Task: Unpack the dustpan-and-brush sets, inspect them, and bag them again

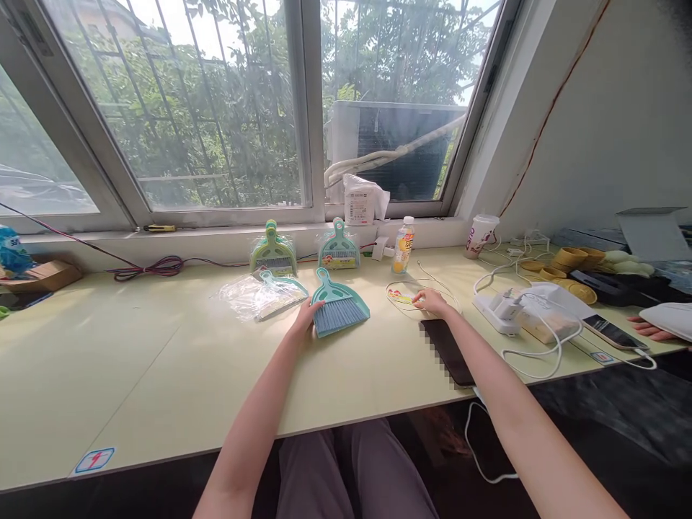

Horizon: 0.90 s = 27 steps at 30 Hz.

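Note:
My left hand [307,317] is closed on the left edge of a teal dustpan [360,308]. A small hand brush [339,316] with grey-blue bristles is nested in the pan. My right hand [432,302] pinches the right end of a colourful yellow label strip [398,296], low over the table by a loop of thin cable. Left of the dustpan, another teal set [275,287] lies partly over crumpled clear plastic wrapping [238,295]. Two more wrapped sets, one green [272,254] and one teal [339,254], lean upright against the wall under the window.
A drink bottle [403,246] and a lidded cup [481,236] stand at the back. By my right forearm lie a dark phone [447,352], a white power strip [500,311] and tangled white cables. Another person's hand [657,329] rests at the far right, near a second phone [613,332].

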### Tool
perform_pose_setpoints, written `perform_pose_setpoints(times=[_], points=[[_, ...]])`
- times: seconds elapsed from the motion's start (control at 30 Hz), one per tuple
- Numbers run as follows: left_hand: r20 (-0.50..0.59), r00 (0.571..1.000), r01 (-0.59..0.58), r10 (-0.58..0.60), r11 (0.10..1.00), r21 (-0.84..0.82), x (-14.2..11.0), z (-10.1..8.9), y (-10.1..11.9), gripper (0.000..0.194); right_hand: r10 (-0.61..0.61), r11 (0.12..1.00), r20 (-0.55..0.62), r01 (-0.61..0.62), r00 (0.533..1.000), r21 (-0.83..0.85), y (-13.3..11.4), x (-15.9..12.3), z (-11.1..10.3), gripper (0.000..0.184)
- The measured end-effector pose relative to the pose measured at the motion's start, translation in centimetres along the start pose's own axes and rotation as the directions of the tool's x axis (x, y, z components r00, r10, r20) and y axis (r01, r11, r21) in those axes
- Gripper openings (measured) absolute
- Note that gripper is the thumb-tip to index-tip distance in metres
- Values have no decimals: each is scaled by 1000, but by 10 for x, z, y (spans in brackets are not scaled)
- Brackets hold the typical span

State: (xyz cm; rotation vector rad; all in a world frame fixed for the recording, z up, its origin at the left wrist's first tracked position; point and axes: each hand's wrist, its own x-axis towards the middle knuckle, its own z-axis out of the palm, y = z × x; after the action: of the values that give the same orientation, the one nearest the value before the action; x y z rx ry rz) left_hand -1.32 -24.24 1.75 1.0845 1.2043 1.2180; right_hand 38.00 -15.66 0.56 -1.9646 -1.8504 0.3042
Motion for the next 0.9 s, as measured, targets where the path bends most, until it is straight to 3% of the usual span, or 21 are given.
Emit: perform_pose_setpoints(times=[0.1, 0.23, 0.37, 0.47, 0.53, 0.6, 0.67, 0.7, 0.77, 0.83, 0.9], points=[[-7, 1000, 4, -4, 1000, 13, -1, 0, 2, 34, 6, 998, 80, -11, 997, 63, 0, -1, -1, 34], [-27, 1000, 16, -16, 1000, 9, -3, 1, 4, 34, 81, 988, 46, -87, 996, 129, -5, -1, -4, 59], [-29, 1000, 8, -7, 1000, 25, 0, 1, 2, 34, 46, 940, -65, -21, 997, 340, -43, -6, -12, 42], [-31, 999, -10, 11, 1000, 6, 3, 0, -1, 37, -180, 758, 24, 123, 983, 641, -96, -19, -15, 34], [-27, 999, -33, 32, 999, -28, 5, -1, -2, 39, -397, 611, 104, 177, 912, 771, -132, -31, -10, 36], [-7, 999, -45, 45, 997, -63, 6, -2, -2, 43, -540, 559, 213, 157, 814, 814, -161, -42, 1, 40], [29, 999, -44, 46, 996, -78, 6, -2, 0, 49, -599, 625, 315, 184, 736, 758, -180, -51, 15, 37], [43, 998, -42, 45, 996, -77, 6, -2, 0, 51, -587, 675, 322, 229, 743, 701, -186, -55, 23, 32], [70, 996, -40, 46, 996, -74, 5, -1, 2, 55, -539, 747, 262, 309, 801, 589, -192, -60, 36, 23], [80, 995, -51, 57, 996, -77, 4, 0, 4, 56, -498, 790, 176, 360, 849, 497, -194, -61, 46, 20], [73, 996, -53, 58, 996, -77, 3, 1, 5, 57, -484, 814, 112, 399, 868, 422, -194, -62, 51, 19]])
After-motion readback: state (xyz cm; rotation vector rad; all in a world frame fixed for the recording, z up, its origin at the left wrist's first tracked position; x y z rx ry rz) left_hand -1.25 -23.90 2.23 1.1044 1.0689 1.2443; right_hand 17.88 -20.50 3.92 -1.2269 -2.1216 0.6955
